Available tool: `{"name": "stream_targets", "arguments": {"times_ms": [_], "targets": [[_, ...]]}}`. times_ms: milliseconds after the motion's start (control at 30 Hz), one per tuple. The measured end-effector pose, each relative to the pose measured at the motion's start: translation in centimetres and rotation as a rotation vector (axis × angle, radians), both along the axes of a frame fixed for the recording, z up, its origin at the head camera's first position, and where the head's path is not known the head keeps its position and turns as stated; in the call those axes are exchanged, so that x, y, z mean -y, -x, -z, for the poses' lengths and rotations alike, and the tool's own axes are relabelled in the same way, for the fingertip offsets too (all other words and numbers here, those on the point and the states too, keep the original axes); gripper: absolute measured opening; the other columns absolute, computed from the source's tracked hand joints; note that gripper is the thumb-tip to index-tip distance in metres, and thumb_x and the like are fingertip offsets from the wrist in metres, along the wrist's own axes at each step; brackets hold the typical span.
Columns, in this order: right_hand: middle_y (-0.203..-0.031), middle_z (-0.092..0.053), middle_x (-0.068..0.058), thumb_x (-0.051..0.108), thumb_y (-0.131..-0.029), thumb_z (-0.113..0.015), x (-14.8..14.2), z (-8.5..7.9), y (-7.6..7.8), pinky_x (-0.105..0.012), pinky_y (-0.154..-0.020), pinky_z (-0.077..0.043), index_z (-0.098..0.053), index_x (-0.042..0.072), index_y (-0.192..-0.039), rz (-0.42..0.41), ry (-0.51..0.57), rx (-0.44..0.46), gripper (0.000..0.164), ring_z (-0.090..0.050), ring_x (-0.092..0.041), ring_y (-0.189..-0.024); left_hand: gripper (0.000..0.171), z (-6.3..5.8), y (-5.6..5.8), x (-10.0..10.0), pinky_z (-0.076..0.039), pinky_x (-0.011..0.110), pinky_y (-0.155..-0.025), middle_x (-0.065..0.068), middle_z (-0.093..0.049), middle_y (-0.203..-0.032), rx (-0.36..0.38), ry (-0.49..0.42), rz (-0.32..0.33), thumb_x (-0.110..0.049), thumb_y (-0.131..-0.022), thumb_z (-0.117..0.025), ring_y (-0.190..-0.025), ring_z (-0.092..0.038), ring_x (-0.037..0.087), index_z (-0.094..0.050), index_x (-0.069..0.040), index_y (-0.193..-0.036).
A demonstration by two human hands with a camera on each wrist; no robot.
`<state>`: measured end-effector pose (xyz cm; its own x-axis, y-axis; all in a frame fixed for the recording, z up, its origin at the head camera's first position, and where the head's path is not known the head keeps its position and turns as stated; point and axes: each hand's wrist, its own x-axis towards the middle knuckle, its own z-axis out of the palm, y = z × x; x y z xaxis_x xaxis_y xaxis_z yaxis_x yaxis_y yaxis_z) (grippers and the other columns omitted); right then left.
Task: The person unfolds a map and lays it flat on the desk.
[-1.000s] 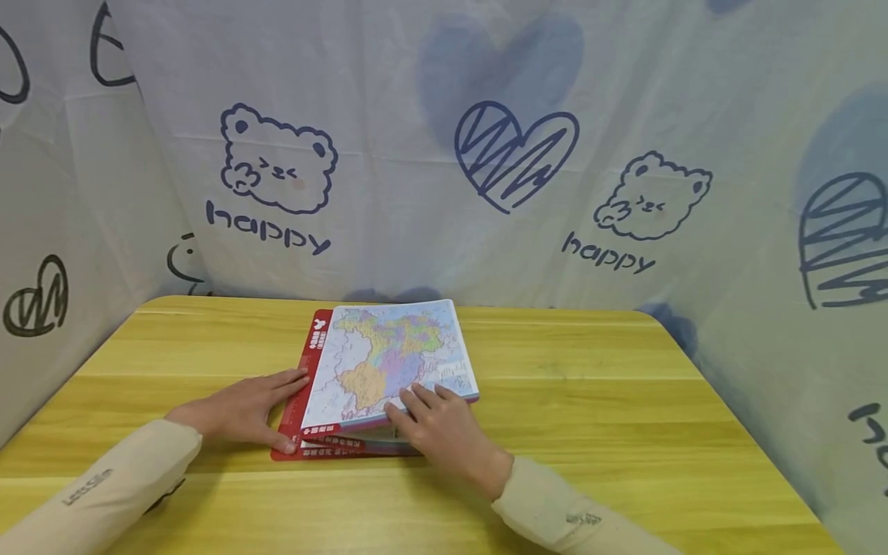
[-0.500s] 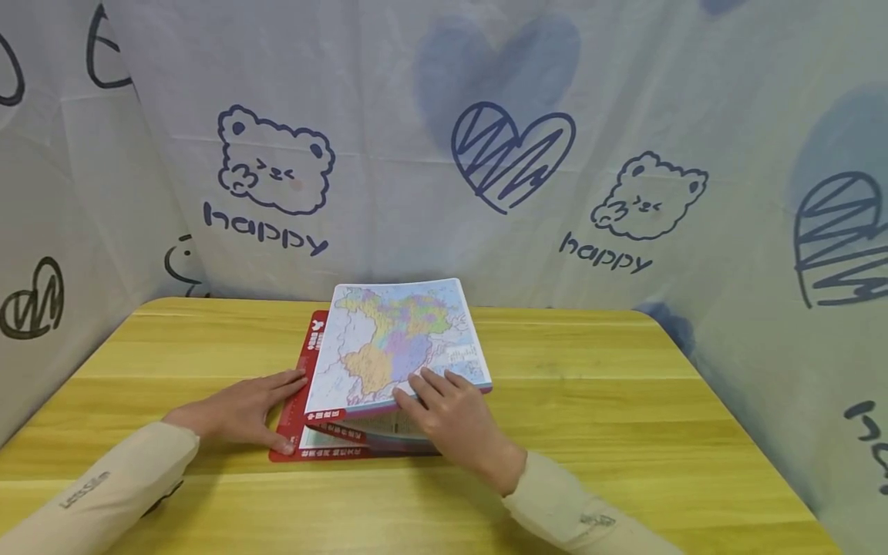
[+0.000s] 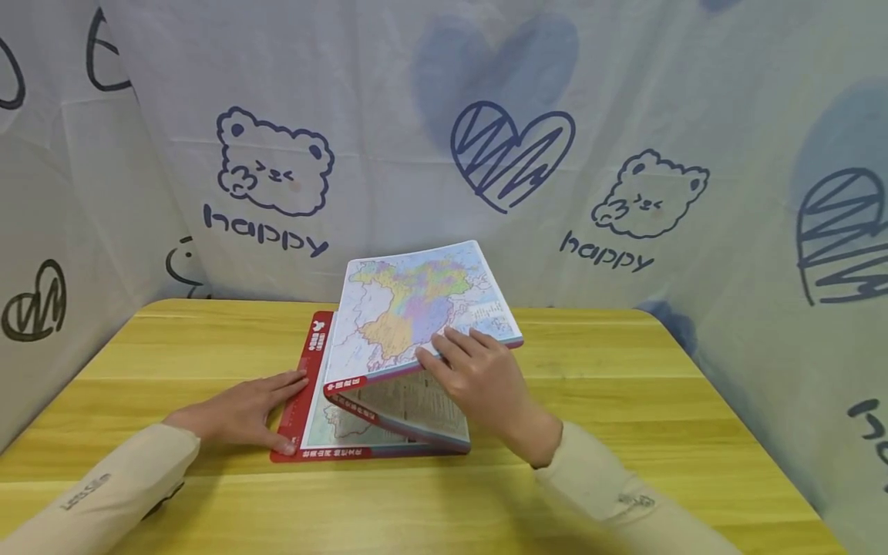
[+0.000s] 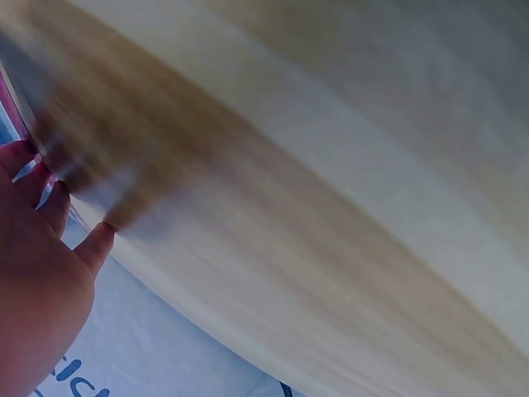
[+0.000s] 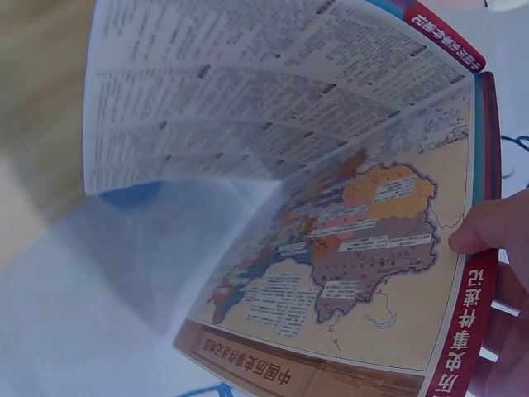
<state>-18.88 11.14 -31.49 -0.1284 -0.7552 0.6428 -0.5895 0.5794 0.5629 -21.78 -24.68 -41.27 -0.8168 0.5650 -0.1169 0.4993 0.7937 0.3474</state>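
Nearest the viewer, two pale sleeves point(image 3: 111, 486) reached in from either side; the hands were apart. The left hand point(image 3: 239, 412) lay spread on the red border point(image 3: 310, 358) of a folded map point(image 3: 405, 327), thumb by the near left corner. The right hand point(image 3: 489, 385) pinched the near edge of a raised panel point(image 3: 416, 297), fingertips above and thumb beneath. The map was near the middle of the counter point(image 3: 624, 401), its lowest layer flat. It seemed light, thin and springy, probably smooth-coated, so panels might slip or crease if bent hard. The near edge, gripped lightly about midway, looked the best hold, with the border a good place to press. Under the raised panel, a sheet of dense print point(image 3: 416, 401) stood half open. The tilted panel itself showed a country in orange, purple and green on pale blue. Farthest back hung a pale curtain point(image 3: 395, 177) printed with bears, hearts and "happy".
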Motion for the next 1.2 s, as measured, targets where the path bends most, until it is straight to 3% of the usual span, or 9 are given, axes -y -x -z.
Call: {"name": "stream_targets", "arguments": {"times_ms": [300,533,867,1200], "targets": [[-0.097,-0.073,-0.007,0.013,-0.075,-0.084,-1.2,-1.5,-0.3,-0.037,-0.075,-0.057,-0.075,0.011,-0.100,0.042,-0.023,0.032,0.026,-0.071,-0.023,-0.088,0.107,0.3,-0.1,0.1,-0.026,0.065,-0.104,0.022,-0.031,-0.152,0.010,0.016,-0.015,-0.066,-0.071,-0.070,-0.137,-0.022,0.049,-0.036,0.001,-0.147],[-0.097,-0.073,-0.008,0.013,-0.074,-0.085,-2.2,-2.3,-0.7,-0.036,-0.074,-0.057,-0.075,0.009,-0.101,0.071,-0.016,0.061,0.029,-0.071,-0.024,-0.087,0.104,0.3,0.0,0.4,-0.027,0.065,-0.104,0.022,-0.033,-0.151,-0.021,0.025,0.000,-0.063,-0.071,-0.072,-0.136,-0.022,0.051,-0.038,0.001,-0.146],[-0.097,-0.073,-0.012,0.006,-0.073,-0.083,-3.9,-3.2,-0.8,-0.039,-0.071,-0.057,-0.075,0.005,-0.100,0.062,0.053,0.096,0.028,-0.071,-0.027,-0.086,0.096,-0.4,-0.4,-0.1,-0.015,0.067,-0.107,0.020,-0.032,-0.152,0.015,0.118,-0.101,-0.068,-0.079,-0.060,-0.137,-0.019,0.050,-0.038,-0.004,-0.147],[-0.096,-0.073,-0.015,0.002,-0.074,-0.079,-5.8,-3.9,-0.9,-0.042,-0.068,-0.057,-0.075,0.003,-0.102,0.037,0.122,0.090,0.027,-0.070,-0.031,-0.084,0.098,0.0,-1.0,0.7,-0.019,0.067,-0.106,0.022,-0.036,-0.149,-0.074,0.196,-0.091,-0.069,-0.078,-0.061,-0.135,-0.024,0.051,-0.041,0.000,-0.145]]}}
